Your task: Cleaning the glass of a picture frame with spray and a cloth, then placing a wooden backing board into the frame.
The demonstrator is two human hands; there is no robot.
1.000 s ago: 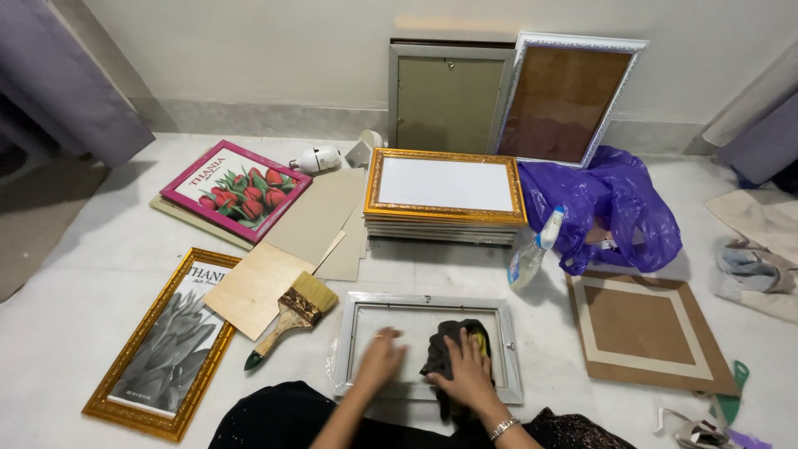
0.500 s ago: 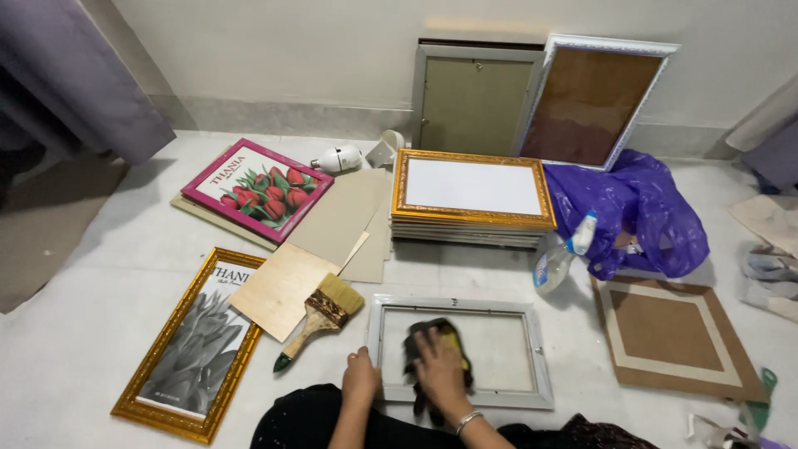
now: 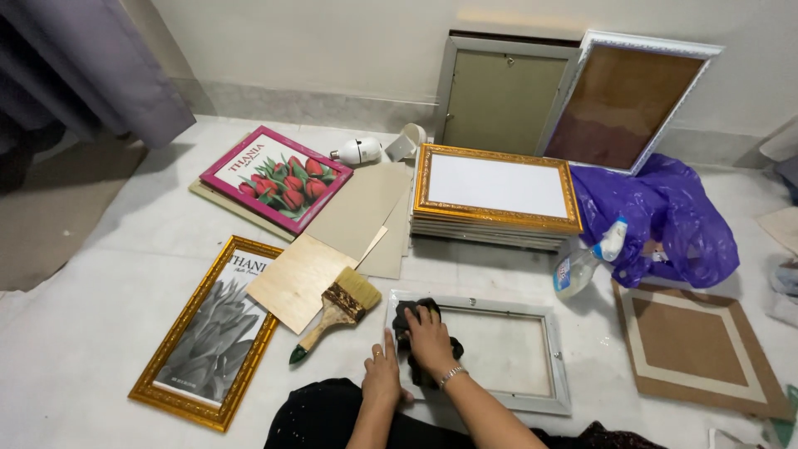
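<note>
A silver picture frame [image 3: 499, 308] lies flat on the white floor in front of me. My right hand [image 3: 428, 337] presses a dark cloth [image 3: 409, 313] onto the glass near the frame's left end. My left hand [image 3: 381, 374] rests flat on the frame's lower left corner, fingers apart. A paintbrush [image 3: 337, 309] with a wooden handle and green tip lies just left of the frame, its bristles on a thin plywood sheet [image 3: 299, 278].
A gold frame with a grey leaf print [image 3: 209, 333] lies at left. A pink tulip frame [image 3: 276, 176], a stack of gold frames [image 3: 495, 191], a spray bottle [image 3: 582, 262], a purple bag [image 3: 665, 216], a brown backing board [image 3: 694, 345] and two frames leaning on the wall surround me.
My right hand has slid the dark cloth leftward across the glass to the frame's left end. My left hand stays at the lower left corner. The camera has shifted slightly.
</note>
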